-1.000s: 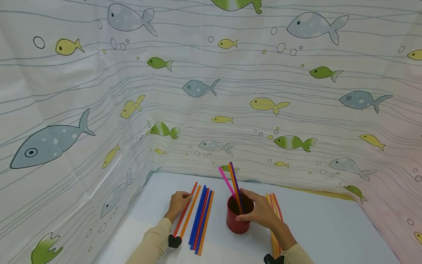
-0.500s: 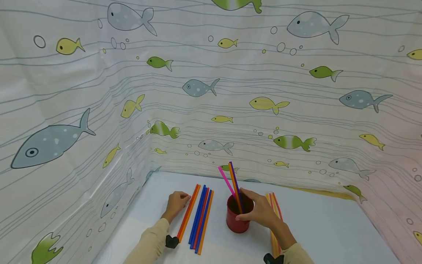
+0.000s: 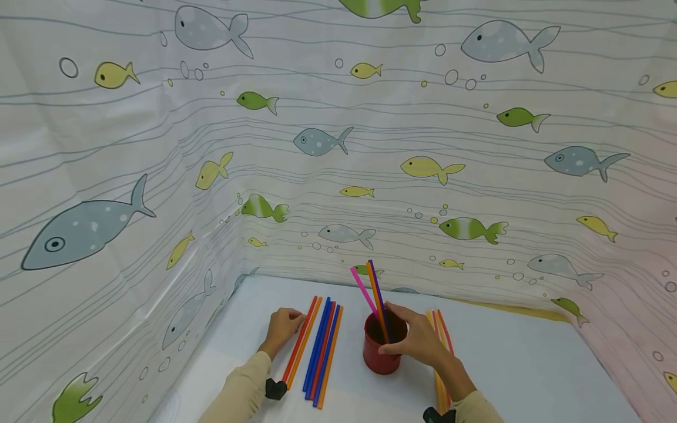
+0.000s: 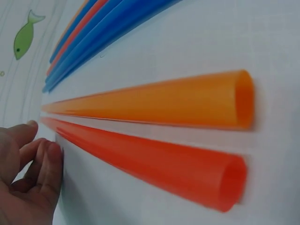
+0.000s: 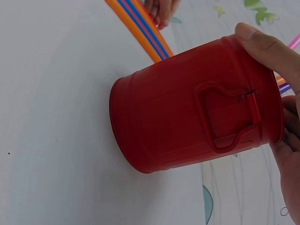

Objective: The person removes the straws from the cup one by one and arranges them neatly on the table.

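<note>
My left hand is beside a red straw on the white table, fingers loosely bent and nothing held; its fingertips are close to the straw's far part in the left wrist view. An orange straw lies almost parallel to the red one, a narrow gap between them. With thumb and fingers spread across the rim, my right hand grips a small red metal bucket with a folded side handle. The bucket stands upright in the head view. A pink straw, another orange one and a purple one lean inside it.
Between the left hand and the bucket lies a row of blue, red and orange straws. More yellow, orange and red straws lie partly under the right forearm. A fish-patterned sheet closes in the table at the back and sides.
The left hand has let go of the red straw, drawn slightly left, and the straw now lies close beside the orange one. The right hand and bucket have stayed in place.
</note>
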The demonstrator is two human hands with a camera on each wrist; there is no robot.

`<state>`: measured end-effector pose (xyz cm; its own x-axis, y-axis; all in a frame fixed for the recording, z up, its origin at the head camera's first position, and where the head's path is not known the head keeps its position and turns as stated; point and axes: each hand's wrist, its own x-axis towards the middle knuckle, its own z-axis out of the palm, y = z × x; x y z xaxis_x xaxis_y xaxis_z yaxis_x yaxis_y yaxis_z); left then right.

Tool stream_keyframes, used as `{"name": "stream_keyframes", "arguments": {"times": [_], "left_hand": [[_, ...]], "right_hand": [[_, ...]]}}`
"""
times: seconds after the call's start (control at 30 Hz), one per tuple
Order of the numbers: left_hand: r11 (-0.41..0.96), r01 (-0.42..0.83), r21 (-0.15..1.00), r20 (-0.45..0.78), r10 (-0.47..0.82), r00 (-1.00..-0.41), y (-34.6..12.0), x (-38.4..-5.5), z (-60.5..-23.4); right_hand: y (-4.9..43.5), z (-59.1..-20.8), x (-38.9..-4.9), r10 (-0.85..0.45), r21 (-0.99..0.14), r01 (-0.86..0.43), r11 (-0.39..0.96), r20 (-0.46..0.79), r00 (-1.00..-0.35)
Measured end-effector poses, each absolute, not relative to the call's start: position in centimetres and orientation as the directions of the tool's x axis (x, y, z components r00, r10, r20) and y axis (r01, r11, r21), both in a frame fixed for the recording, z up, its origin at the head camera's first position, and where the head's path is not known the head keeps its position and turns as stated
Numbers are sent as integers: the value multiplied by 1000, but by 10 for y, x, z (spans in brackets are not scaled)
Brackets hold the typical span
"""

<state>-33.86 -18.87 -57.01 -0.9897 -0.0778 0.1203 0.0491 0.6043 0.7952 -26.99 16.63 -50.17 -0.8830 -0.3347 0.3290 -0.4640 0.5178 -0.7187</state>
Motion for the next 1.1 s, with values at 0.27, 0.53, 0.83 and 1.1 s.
{"name": "stream_keyframes", "arguments": {"times": [0.27, 0.53, 0.83, 1.1], "left_hand": [[610, 80, 788, 159, -76, -984, -183, -340, -562], [567, 194, 801, 246, -15, -969, -167, -343, -535], [467, 310, 828, 341, 20, -940, -147, -347, -510], [421, 347, 838, 339, 96, -936, -116, -339, -485]], "right_hand": [[166, -501, -269, -333, -710, -466, 527, 332, -883], [166, -500, -268, -327, -712, -458, 533, 326, -887], [166, -502, -269, -326, -708, -463, 533, 334, -885], [166, -502, -270, -324, -702, -468, 536, 341, -883]]}}
